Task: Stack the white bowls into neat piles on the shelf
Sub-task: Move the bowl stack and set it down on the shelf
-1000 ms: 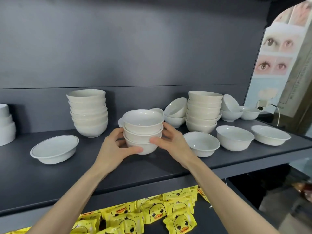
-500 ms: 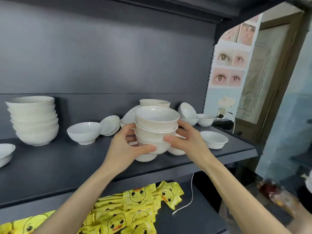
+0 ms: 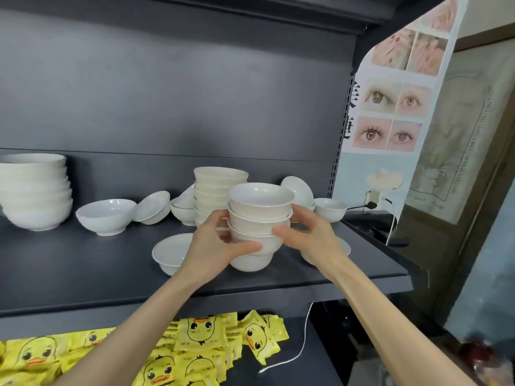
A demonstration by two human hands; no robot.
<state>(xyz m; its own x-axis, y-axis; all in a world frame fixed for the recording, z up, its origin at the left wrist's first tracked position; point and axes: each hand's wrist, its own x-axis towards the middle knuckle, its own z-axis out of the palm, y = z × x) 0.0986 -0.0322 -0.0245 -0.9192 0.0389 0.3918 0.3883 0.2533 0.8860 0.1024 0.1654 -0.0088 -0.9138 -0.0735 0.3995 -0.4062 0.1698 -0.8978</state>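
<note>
Lower shelf: glossy yellow duck-print packets [image 3: 195,355], flat, heaped.
Left hand [image 3: 214,246] and right hand [image 3: 312,238]: fingers curled round opposite sides of a stack of three bowls [image 3: 260,215]. The bowls are smooth, white, glazed and round. The stack sits between the palms, directly above a fourth bowl [image 3: 250,264] standing on the matte dark grey shelf [image 3: 83,268].
Behind: taller bowl pile [image 3: 214,188].
Far left: wider bowl pile [image 3: 36,190].

Soft even light — wide-angle warp, blurry edges
</note>
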